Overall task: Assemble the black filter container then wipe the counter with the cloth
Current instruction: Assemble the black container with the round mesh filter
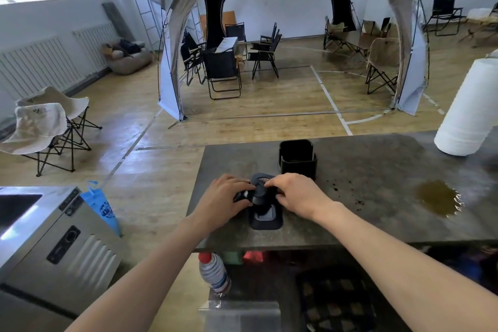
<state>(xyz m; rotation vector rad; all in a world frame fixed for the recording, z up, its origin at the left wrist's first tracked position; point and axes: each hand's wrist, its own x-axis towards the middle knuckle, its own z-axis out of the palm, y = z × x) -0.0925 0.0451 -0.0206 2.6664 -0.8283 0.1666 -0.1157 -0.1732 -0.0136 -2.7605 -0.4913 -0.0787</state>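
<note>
A black filter piece (260, 188) with a mesh top sits between both hands near the counter's front edge. My left hand (225, 198) grips its left side, and my right hand (295, 193) grips its right side and top. Under it lies a flat black lid-like part (266, 219). Just behind stands the black box-shaped container (297, 158), open at the top. No cloth can be seen.
The grey stone counter (363, 226) carries a brown liquid spill (436, 197) at the right and dark crumbs (347, 188) beside the container. A white paper roll (470, 108) stands at the far right. A plastic bottle (214, 272) sits below the front edge; a steel appliance (54, 237) stands left.
</note>
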